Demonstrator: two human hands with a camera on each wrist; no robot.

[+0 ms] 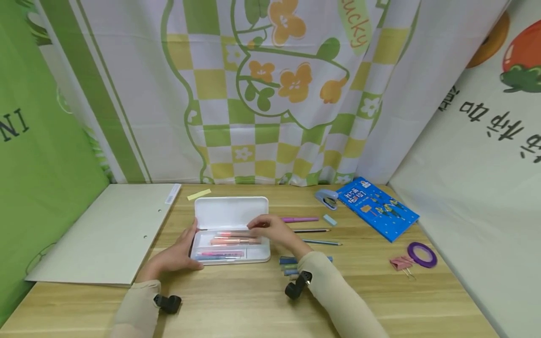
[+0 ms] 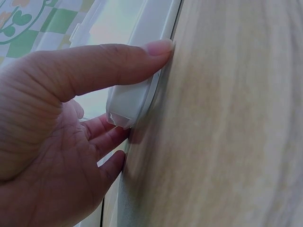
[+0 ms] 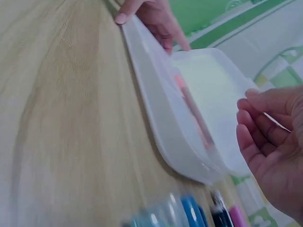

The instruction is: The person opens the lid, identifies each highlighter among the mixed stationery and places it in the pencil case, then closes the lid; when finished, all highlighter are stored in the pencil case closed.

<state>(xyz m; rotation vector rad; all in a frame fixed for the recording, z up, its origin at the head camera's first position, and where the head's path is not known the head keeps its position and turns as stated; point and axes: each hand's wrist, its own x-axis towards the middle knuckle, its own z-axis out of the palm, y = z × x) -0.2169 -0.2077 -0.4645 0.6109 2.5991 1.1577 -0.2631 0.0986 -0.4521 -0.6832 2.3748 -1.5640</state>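
Observation:
A white pencil case (image 1: 231, 213) lies with its lid raised on the table. Inside are several pink and orange pens (image 1: 236, 241) and, in the front compartment, slim pens in pink and blue (image 1: 220, 255). My left hand (image 1: 179, 251) holds the case at its left end; in the left wrist view the thumb presses along the front wall and the other fingers are at the end. Over the right part of the case, near the lid, hovers my right hand (image 3: 274, 137), its fingers loosely bent and nothing visible between them.
Right of the case lie a purple pen (image 1: 300, 219), two pencils (image 1: 322, 242), a light-blue eraser (image 1: 330, 220) and several blue and green markers (image 1: 288, 260), partly under my right forearm. Farther right are a stapler (image 1: 327, 199), blue book (image 1: 377, 208), pink clip (image 1: 400, 263) and purple tape (image 1: 422, 255). A large folder (image 1: 101, 230) lies left.

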